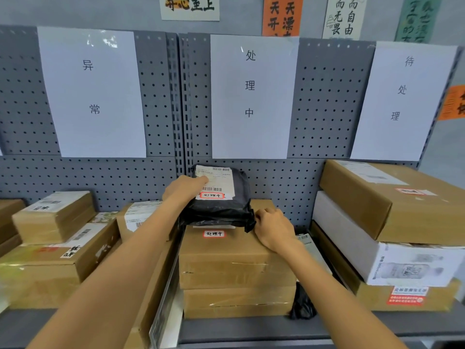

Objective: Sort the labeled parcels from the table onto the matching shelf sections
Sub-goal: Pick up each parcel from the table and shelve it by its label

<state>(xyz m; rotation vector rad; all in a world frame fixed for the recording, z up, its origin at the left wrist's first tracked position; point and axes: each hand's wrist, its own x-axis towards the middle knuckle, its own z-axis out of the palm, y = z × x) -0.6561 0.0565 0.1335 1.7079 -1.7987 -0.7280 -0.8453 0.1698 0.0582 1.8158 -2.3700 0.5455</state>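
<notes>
Both hands are on the black bag, which sits on top of the brown box stack in the middle shelf section. The left hand lies flat across the bag's white shipping label, fingers straight, pressing down. The right hand, at four o'clock from the bag, has its fingers curled against the bag's crumpled corner and seems to be nudging or pinching it.

The bag is soft and slick, and its front edge overhangs the top box a little. My guess is it could slide forward off the stack once the hands let go, or lean back against the pegboard.

Its red-bordered tag reads 处理中; so does the tag on the box beneath, and the sheet at twelve o'clock. So the section matches. At ten o'clock a sheet reads 异常, with the same word on boxes below it. At two o'clock another sheet reads 待处理, above larger cartons.
</notes>
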